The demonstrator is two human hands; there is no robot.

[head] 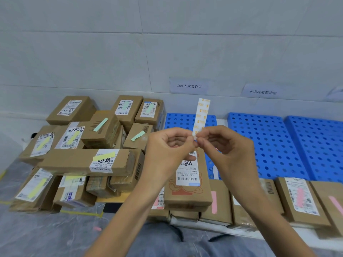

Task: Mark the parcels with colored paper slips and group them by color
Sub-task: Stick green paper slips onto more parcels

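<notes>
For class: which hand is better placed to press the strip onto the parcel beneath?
Left, probably: both pinch the orange-printed paper strip; left hand is over the brown cardboard parcel, right hand over the blue perforated pallet.

My fingertips cover the lower end of the paper strip (201, 115) pinched between my left hand (167, 147) and right hand (228, 145); its far face is turned away. Behind my left hand, the top of a parcel's label (187, 176) is hidden. Far beyond my right hand, the last pink-slipped parcel (326, 210) and a wall sign (336, 93) run off the edge.
</notes>
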